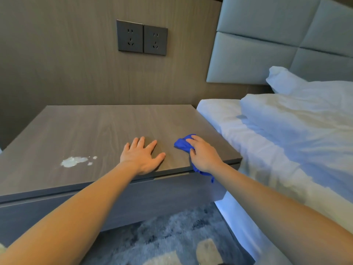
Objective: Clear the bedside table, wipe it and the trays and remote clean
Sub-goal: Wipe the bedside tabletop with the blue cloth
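Left hand (142,156) lay flat on bedside table (95,131), fingers spread, right hand (204,156) at its 3 o'clock gripped blue cloth (182,144), white spill (73,162) at 9 o'clock.

Only hands and forearms are being caught by the head camera. The left hand (142,156) is being seen from its back, with all five fingers (141,142) and the knuckles being shown. The right hand (204,155) is likewise being seen from its back, some of its fingers being hidden. The left forearm (86,207) and the right forearm (277,203) are being shown uncovered from the wrists to the lower edge of the frame, smooth and slender, and are being widened toward the camera by the wide-angle lens.
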